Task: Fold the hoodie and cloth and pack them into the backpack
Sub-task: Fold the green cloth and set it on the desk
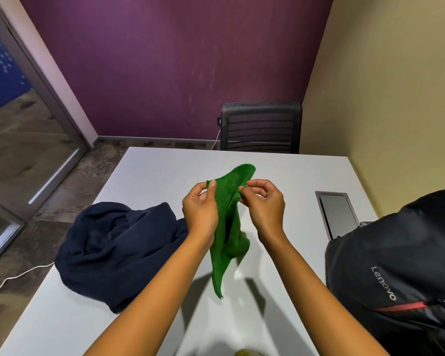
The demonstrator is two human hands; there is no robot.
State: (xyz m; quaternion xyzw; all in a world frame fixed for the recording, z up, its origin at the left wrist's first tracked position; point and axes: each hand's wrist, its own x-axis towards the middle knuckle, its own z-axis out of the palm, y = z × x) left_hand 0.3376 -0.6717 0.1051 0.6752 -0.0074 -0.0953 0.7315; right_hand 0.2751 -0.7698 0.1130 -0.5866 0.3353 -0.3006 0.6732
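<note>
Right now your smooth white table point(144, 176) carries everything. On its right edge the black backpack point(401, 265) bulks up, matte fabric with a red zip line and a printed logo. On the left, the navy hoodie point(113, 247) lies in a soft, rumpled heap of fleece. Between them, lifted off the table, the green cloth point(228, 227) hangs in a long draped fold, its knit coarse and nubbly, tapering to a point near you. Your 2 hands pinch its top edge: left hand point(199, 208) with thumb and fingers closed on the fabric, right hand point(263, 201) nipping it with curled fingertips.
</note>
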